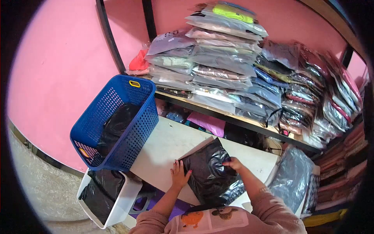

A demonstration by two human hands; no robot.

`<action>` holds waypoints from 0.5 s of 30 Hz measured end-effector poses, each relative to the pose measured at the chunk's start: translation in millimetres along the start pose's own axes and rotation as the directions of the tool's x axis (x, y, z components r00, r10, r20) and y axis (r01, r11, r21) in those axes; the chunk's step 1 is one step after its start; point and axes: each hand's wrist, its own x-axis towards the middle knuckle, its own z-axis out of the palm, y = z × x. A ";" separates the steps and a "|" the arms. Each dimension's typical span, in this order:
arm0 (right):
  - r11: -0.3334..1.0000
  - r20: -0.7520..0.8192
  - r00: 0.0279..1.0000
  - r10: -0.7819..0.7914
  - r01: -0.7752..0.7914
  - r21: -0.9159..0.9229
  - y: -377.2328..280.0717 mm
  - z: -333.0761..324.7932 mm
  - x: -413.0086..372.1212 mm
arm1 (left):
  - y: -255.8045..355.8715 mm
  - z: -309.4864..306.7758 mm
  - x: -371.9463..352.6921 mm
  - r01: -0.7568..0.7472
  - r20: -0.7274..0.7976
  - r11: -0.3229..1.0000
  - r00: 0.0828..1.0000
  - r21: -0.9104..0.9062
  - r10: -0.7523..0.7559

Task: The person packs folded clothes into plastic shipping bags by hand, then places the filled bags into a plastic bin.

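Observation:
A black plastic-wrapped package (208,169) lies on the white table (157,152) in front of my body. My left hand (180,173) rests at the package's left edge, its fingers spread and nothing gripped. At the upper right side of the package, my right hand (232,163) has its fingers pressed together on the black plastic. The underside of the package is hidden.
A blue basket (136,134) with black items stands at the table's left end, above a white bin (130,191) with black plastic. Stacked bagged garments (224,58) fill the shelf behind. Grey plastic-covered bundles (292,175) sit at the right.

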 end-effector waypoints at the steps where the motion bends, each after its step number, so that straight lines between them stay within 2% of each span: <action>1: 0.964 0.020 0.992 -0.128 0.120 0.236 -35.2 1.7 -19.9 | 0.7 -2.0 -2.6 0.016 -0.023 0.998 1.000 -0.066 -0.018; 2: 0.939 0.136 0.990 0.024 -0.069 0.337 -24.0 -1.9 -2.2 | 2.6 -5.0 -3.8 0.036 -0.045 0.990 0.998 -0.135 -0.043; 3: 0.935 0.118 0.992 0.037 -0.076 0.347 -63.8 -1.2 -20.0 | 4.1 -7.6 -3.0 0.056 -0.072 0.977 0.995 -0.207 -0.073; 4: 0.926 0.075 0.989 -0.130 0.094 0.367 -94.9 0.8 -32.5 | 0.2 -7.5 -1.1 0.061 -0.071 0.972 0.994 -0.229 -0.079; 5: 0.970 0.046 0.996 -0.072 0.059 0.234 -129.3 -1.9 -48.6 | -7.9 -7.0 2.7 0.067 -0.071 0.966 0.994 -0.249 -0.087; 6: 0.970 0.049 0.984 -0.171 0.160 0.181 -154.5 -2.6 -59.0 | -12.8 -9.2 5.9 0.073 -0.074 0.960 0.993 -0.270 -0.096; 7: 0.953 -0.008 0.958 -0.287 0.285 -0.107 -183.5 -4.9 -70.6 | -6.8 -23.6 7.1 0.063 -0.095 0.953 0.991 -0.297 -0.095; 8: 0.846 -0.032 0.912 -0.410 0.367 -0.387 -207.2 -2.5 -86.1 | -6.6 -31.5 8.1 0.043 -0.122 0.938 0.988 -0.345 -0.090; 10: 0.698 -0.103 0.835 -0.541 0.376 -0.609 -241.4 20.0 -119.6 | -9.0 -43.6 11.0 -0.011 -0.175 0.901 0.982 -0.434 -0.072; 11: 0.623 -0.088 0.820 -0.566 0.356 -0.696 -247.0 33.9 -128.1 | -8.3 -48.7 9.6 -0.011 -0.208 0.902 0.974 -0.431 -0.088; 12: 0.623 -0.129 0.811 -0.570 0.325 -0.711 -242.3 52.3 -132.0 | -10.3 -50.6 7.8 -0.018 -0.230 0.897 0.969 -0.442 -0.094; 14: 0.553 -0.072 0.830 -0.553 0.300 -0.777 -206.8 98.3 -121.7 | -16.9 -49.8 3.7 -0.028 -0.265 0.881 0.958 -0.472 -0.111; 15: 0.548 -0.039 0.774 -0.633 0.412 -0.728 -165.5 125.7 -109.0 | -27.2 -40.7 3.8 -0.055 -0.331 0.893 0.938 -0.447 -0.108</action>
